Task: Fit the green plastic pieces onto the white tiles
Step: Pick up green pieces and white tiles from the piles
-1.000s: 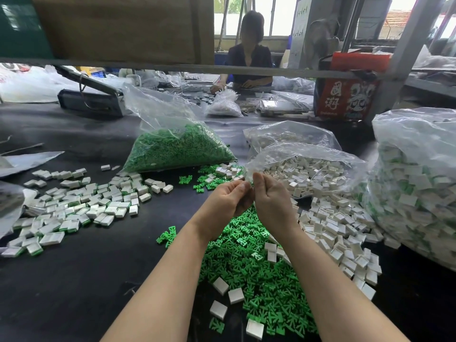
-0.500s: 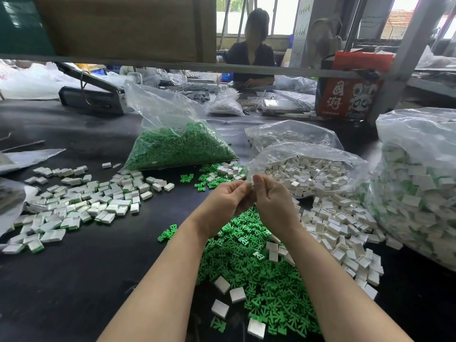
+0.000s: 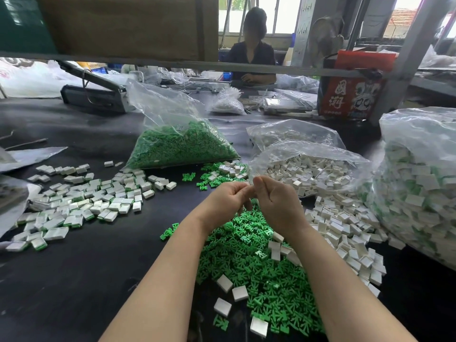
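I note left hand point(image 3: 228, 199) and right hand point(image 3: 274, 202) fingertips meeting mid-frame, curled; contents hidden. Green pieces point(image 3: 246, 255) lie directly below.

Two bare forearms reach into view from the lower edge, uncovered from elbow to wrist, with no sleeve showing. The left hand point(image 3: 225, 202) and right hand point(image 3: 276, 206) are ungloved, and neither wrist carries a watch or band. No ring shows on the visible fingers point(image 3: 240, 191). Nails are mostly hidden from the head camera.
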`<control>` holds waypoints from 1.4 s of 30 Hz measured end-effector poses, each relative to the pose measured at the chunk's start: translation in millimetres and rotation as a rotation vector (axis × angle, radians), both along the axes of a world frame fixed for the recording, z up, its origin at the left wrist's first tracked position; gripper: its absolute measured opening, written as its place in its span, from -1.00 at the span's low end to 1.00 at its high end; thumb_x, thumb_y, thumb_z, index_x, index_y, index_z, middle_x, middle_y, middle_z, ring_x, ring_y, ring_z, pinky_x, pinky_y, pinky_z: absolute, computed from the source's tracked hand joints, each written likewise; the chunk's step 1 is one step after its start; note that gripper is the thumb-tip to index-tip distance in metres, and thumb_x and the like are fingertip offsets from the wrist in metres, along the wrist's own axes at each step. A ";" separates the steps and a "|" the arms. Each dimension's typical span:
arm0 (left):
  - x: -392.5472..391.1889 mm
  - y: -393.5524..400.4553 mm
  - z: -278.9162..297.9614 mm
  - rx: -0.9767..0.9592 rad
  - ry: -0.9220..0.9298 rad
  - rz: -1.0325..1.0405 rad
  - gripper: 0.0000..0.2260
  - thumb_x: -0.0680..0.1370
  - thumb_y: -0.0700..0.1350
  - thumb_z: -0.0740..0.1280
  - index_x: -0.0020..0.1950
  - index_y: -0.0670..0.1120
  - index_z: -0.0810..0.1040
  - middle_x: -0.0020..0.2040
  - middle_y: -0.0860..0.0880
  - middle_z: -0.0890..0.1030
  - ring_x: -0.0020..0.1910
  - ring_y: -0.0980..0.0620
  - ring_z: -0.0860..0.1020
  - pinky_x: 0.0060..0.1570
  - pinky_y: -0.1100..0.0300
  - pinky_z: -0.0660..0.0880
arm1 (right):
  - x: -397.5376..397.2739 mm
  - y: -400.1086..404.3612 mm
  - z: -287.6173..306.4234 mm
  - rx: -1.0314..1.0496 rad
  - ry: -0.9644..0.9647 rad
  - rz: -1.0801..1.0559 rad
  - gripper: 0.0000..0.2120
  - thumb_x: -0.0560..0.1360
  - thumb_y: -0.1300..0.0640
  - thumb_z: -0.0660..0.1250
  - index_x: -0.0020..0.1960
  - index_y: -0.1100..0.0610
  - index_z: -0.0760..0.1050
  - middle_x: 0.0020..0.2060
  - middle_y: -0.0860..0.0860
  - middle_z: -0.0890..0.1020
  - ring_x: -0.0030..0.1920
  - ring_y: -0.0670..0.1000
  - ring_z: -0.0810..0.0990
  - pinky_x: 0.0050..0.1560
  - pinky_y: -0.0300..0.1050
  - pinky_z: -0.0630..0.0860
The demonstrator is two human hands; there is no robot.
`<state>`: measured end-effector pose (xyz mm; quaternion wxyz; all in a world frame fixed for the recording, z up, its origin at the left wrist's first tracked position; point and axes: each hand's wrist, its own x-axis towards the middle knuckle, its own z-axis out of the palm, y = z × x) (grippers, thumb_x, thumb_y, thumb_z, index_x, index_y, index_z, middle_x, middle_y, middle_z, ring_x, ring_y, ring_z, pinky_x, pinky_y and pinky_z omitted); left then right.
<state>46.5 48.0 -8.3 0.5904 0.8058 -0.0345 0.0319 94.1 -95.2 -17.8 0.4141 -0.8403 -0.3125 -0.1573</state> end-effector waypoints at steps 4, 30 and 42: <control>1.6 4.1 2.8 -0.069 -0.135 0.088 -0.95 0.58 -0.13 0.36 0.01 -0.03 0.60 -0.24 0.08 0.62 -0.32 0.27 0.52 -0.31 0.41 0.43 | -0.6 2.6 1.2 0.038 0.041 0.013 -0.64 0.65 -0.01 0.15 -0.15 0.15 0.59 -0.53 -0.15 0.38 -0.54 -0.16 0.34 -0.42 -0.18 0.21; 1.8 -4.3 8.9 -0.300 -0.224 0.086 -0.95 0.51 -0.21 0.40 -0.05 -0.14 0.64 -0.43 -0.03 0.61 -0.45 0.03 0.55 -0.19 0.11 0.52 | -2.0 7.9 5.3 0.739 1.016 0.597 -0.49 0.59 -0.05 0.16 0.32 0.34 0.44 -0.21 0.11 0.48 -0.25 -0.04 0.41 -0.21 -0.19 0.30; 0.4 -3.9 10.0 -0.309 -0.200 0.135 -0.92 0.52 -0.25 0.41 -0.09 -0.09 0.66 -0.28 -0.34 0.62 -0.55 0.08 0.48 -0.37 0.27 0.49 | -4.8 8.7 6.2 0.755 1.108 0.665 -0.55 0.63 -0.12 0.08 0.03 0.16 0.61 -0.34 0.03 0.57 -0.30 -0.03 0.50 -0.29 -0.19 0.32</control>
